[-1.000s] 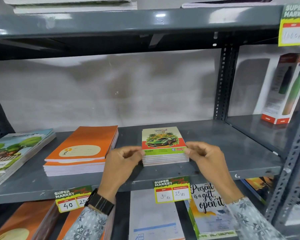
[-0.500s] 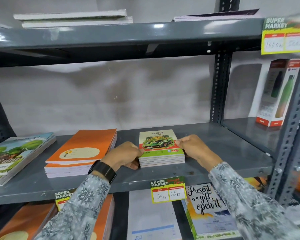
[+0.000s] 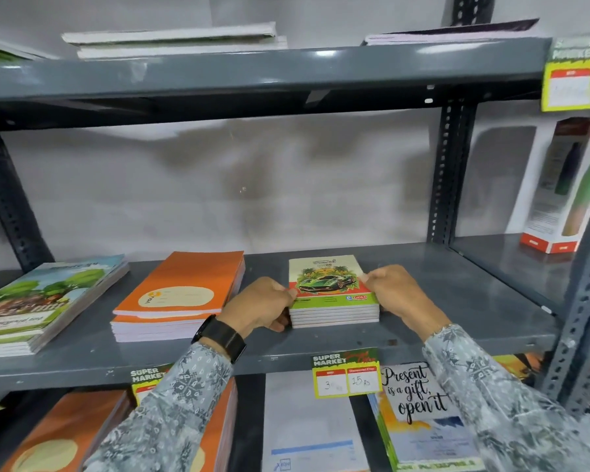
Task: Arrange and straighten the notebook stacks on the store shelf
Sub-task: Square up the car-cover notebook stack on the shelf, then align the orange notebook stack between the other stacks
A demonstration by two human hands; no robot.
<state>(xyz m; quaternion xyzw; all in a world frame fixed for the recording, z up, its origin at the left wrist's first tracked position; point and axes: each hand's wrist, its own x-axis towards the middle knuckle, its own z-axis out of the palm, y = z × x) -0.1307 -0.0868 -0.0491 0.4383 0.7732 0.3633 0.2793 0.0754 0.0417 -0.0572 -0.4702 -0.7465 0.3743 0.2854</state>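
Note:
A small stack of notebooks with a green car on the cover (image 3: 331, 287) lies on the grey middle shelf (image 3: 457, 301). My left hand (image 3: 263, 306) presses against its left side and my right hand (image 3: 394, 294) against its right side, so both grip the stack between them. Left of it lies a stack of orange notebooks (image 3: 181, 294), angled on the shelf. At the far left sits a stack of notebooks with a green landscape cover (image 3: 38, 301), also skewed.
The upper shelf (image 3: 252, 73) carries flat white books. A boxed bottle (image 3: 566, 185) stands on the neighbouring shelf at right, behind a perforated upright (image 3: 583, 301). Price tags (image 3: 346, 373) hang on the shelf edge. More notebooks lie on the lower shelf.
Both hands slid back along the sides of the car notebook stack, from its front corners to its middle. The stack sits a little further back, and the camera moved closer.

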